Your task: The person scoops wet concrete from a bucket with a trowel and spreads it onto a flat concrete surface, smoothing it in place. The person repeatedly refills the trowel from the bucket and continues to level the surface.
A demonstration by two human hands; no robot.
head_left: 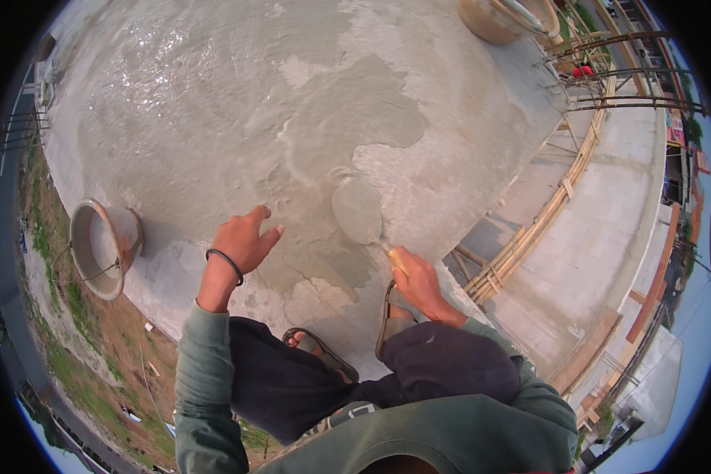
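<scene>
a trowel (357,210), with a rounded blade coated in grey, is set with its blade over or against the wet cement (308,118), just beyond the sandaled feet; whether it is pressed flat cannot be told. its wooden handle (399,261) is grasped by the right hand (420,286), the fingers wrapped around it. the left hand (245,241) is released, its thumb and forefinger spread apart, and is poised near the cement, left of the blade; a dark band (227,265) is worn at its wrist. the cement is spread across a pale slab (450,166), its ragged edge seen to the right of the trowel. dark trousers (454,363) and green sleeves (205,387) are worn by the crouching person. at the left edge of the slab a tilted bucket (133,233) is seen, and at the upper right a second bucket (490,24) is placed. past the right edge, bamboo poles (565,193) and protruding steel rods (640,103) are seen.
</scene>
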